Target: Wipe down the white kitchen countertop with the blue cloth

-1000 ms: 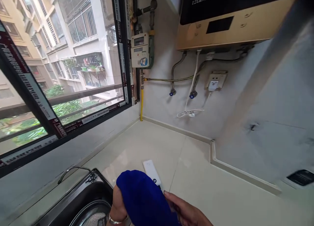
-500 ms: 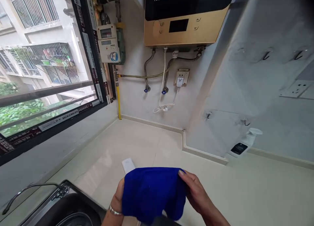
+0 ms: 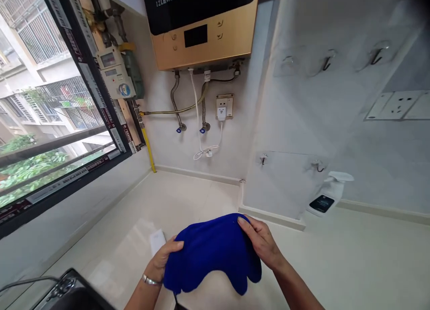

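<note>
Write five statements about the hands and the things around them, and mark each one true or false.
1. The left hand and the right hand both hold the blue cloth. True.
2. The right hand is clear of the blue cloth. False: its thumb presses on the blue cloth near the upper edge.
3. A silver bracelet is on the left wrist. True.
4. A white spray bottle with a dark label is at the right of the picture. True.
5. The left hand grips the white spray bottle. False: the white spray bottle is apart from both hands.
</note>
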`<state>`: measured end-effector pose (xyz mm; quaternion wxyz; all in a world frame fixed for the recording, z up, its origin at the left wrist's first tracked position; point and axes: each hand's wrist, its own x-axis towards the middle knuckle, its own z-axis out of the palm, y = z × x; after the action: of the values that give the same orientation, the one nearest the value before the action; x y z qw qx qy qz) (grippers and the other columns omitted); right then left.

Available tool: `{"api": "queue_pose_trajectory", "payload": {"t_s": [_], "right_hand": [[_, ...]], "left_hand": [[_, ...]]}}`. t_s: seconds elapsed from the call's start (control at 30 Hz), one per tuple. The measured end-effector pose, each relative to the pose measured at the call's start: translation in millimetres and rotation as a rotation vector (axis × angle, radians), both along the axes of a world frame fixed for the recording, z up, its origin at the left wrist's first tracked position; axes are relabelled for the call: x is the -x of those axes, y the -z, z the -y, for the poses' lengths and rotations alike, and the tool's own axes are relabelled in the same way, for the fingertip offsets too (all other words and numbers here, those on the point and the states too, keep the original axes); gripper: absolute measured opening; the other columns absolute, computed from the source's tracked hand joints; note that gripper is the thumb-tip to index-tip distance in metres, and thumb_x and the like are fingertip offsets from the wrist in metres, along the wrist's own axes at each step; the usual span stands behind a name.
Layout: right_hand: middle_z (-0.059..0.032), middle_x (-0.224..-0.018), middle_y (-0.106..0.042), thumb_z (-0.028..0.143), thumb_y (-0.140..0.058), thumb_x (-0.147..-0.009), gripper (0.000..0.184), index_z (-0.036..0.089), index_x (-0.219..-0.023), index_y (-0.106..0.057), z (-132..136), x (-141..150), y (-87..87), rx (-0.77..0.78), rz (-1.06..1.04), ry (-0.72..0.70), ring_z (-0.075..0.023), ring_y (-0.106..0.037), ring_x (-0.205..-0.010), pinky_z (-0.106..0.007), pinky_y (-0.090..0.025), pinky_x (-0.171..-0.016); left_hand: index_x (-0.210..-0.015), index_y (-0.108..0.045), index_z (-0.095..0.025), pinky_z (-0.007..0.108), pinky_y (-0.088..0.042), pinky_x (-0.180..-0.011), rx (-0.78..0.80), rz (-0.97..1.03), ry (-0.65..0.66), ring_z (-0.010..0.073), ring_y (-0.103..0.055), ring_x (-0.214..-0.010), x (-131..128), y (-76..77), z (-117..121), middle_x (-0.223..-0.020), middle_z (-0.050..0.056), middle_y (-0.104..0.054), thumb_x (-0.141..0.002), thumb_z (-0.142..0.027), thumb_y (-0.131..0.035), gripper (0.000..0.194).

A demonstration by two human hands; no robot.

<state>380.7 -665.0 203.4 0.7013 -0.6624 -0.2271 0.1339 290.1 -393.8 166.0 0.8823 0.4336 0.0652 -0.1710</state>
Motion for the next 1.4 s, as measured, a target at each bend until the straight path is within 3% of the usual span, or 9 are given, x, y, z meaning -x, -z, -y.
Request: {"api": "queue_pose_trajectory", "payload": {"t_s": [0.1,0.43,0.67,0.73,0.87,1.0,1.1,1.27,1.4], "right_hand": [[0.0025,-0.070,-0.048,0.061,-0.052,-0.092,0.044,0.019,-0.079,-0.058,10.9,-16.9,-5.7,0.036,0.059,-0.004,-0.0114,-0.041,-0.065,-0.028,-0.034,-0.059],[0.0012,-0.071,-0.052,0.060,-0.056,-0.089,0.041,0.020,-0.080,-0.059,13.4,-66.2,-11.0,0.061,0.058,-0.098,-0.0137,-0.045,-0.066,-0.029,-0.034,-0.059],[0.0049,-0.070,-0.048,0.050,-0.068,-0.078,0.033,0.020,-0.078,-0.053,-4.5,-77.9,-11.2,0.190,-0.023,-0.283,-0.0107,-0.040,-0.064,-0.027,-0.029,-0.060],[0.0050,-0.066,-0.047,0.047,-0.064,-0.078,0.029,0.021,-0.073,-0.051,-12.8,-81.6,-7.0,0.311,0.082,-0.186,-0.0112,-0.040,-0.061,-0.028,-0.028,-0.059],[0.0028,-0.063,-0.048,0.037,-0.059,-0.077,0.017,0.023,-0.072,-0.051,-30.8,-93.2,6.9,0.474,0.354,0.294,-0.0137,-0.037,-0.059,-0.032,-0.027,-0.061],[0.0029,-0.062,-0.046,0.035,-0.059,-0.074,0.014,0.024,-0.079,-0.051,-49.6,-107.4,17.4,0.395,0.330,0.503,-0.0145,-0.035,-0.059,-0.033,-0.029,-0.063],[0.0059,-0.055,-0.042,0.042,-0.056,-0.075,0.019,0.026,-0.080,-0.049,-65.7,-117.4,20.4,0.285,0.216,0.532,-0.0148,-0.038,-0.054,-0.030,-0.034,-0.057],[0.0055,-0.061,-0.052,0.053,-0.057,-0.070,0.032,0.025,-0.084,-0.049,-81.8,-123.5,15.2,0.033,-0.045,0.436,-0.0164,-0.053,-0.059,-0.030,-0.048,-0.052],[0.0047,-0.066,-0.055,0.052,-0.067,-0.066,0.036,0.023,-0.082,-0.052,-73.8,-117.7,4.8,-0.126,-0.146,0.398,-0.0141,-0.054,-0.060,-0.027,-0.048,-0.053]], "left_hand": [[-0.098,-0.073,-0.013,0.031,-0.057,-0.077,-0.166,-0.073,-0.084,0.0204,-0.072,-0.076,-14.6,-9.4,8.4,-0.088,0.009,-0.078,-0.070,-0.029,-0.080,0.033],[-0.106,-0.070,-0.012,0.028,-0.059,-0.071,-0.210,-0.169,-0.129,0.0192,-0.073,-0.072,-72.7,-51.0,-1.0,-0.085,0.009,-0.078,-0.080,-0.033,-0.072,0.034],[-0.112,-0.067,-0.012,0.031,-0.057,-0.081,-0.337,-0.068,-0.109,0.0205,-0.072,-0.079,-108.2,-53.8,-5.3,-0.090,0.010,-0.077,-0.081,-0.037,-0.072,0.040],[-0.112,-0.067,-0.012,0.033,-0.056,-0.084,-0.388,-0.023,-0.096,0.0216,-0.072,-0.084,-112.5,-52.3,-7.7,-0.094,0.011,-0.077,-0.081,-0.040,-0.072,0.042],[-0.117,-0.066,-0.016,0.038,-0.049,-0.102,-0.573,0.114,-0.107,0.0249,-0.068,-0.103,-121.4,-45.7,-16.9,-0.112,0.010,-0.074,-0.084,-0.048,-0.064,0.046],[-0.124,-0.062,-0.020,0.044,-0.033,-0.118,-0.908,0.324,-0.255,0.0272,-0.056,-0.125,-129.5,-21.4,-8.7,-0.131,0.009,-0.065,-0.090,-0.047,-0.052,0.045],[-0.140,-0.049,-0.020,0.047,-0.026,-0.122,-0.989,0.418,-0.255,0.0282,-0.048,-0.135,-124.1,6.6,14.2,-0.143,0.012,-0.056,-0.091,-0.047,-0.048,0.056],[-0.149,-0.037,-0.024,0.047,-0.028,-0.122,-0.832,0.529,0.136,0.0290,-0.031,-0.147,-104.9,32.9,28.9,-0.161,0.010,-0.030,-0.084,-0.054,-0.061,0.076],[-0.142,-0.048,-0.023,0.047,-0.032,-0.120,-0.778,0.407,-0.100,0.0280,-0.043,-0.139,-113.0,34.1,-0.8,-0.152,0.012,-0.046,-0.087,-0.058,-0.053,0.065]]}}
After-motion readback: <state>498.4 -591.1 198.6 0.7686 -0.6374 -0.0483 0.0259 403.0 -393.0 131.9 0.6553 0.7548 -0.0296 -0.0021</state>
